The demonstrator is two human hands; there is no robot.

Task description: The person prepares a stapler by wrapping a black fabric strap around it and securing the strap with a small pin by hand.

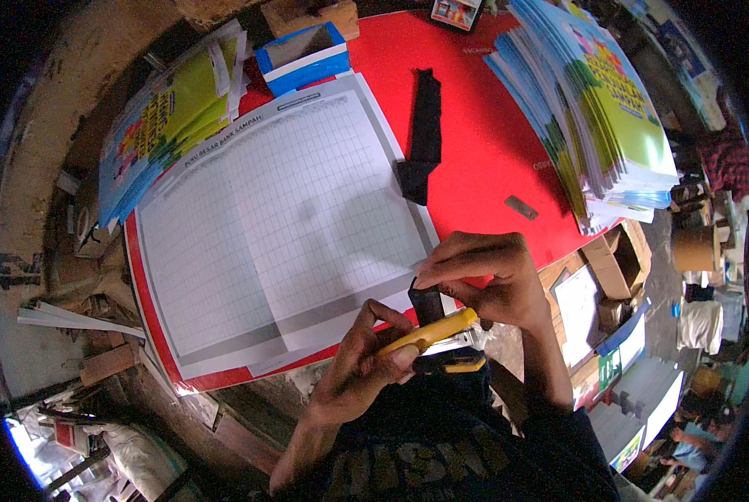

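Observation:
My left hand is closed around a yellow stapler-like tool with a metal channel and a black-and-yellow lower part. It is held in front of my chest, just past the near edge of the table. A short black piece stands up beside the tool. My right hand has its fingers closed at the upper end of that piece; whether it joins the tool cannot be made out. Beyond my hands, a large open sheet with a printed grid lies on the red tabletop.
A folded black strip rests at the sheet's right edge. Farther right lies a small grey metal strip. Colourful booklets are stacked at the right and left. A blue-and-white open box stands at the back. Cardboard boxes sit beyond the table's right side.

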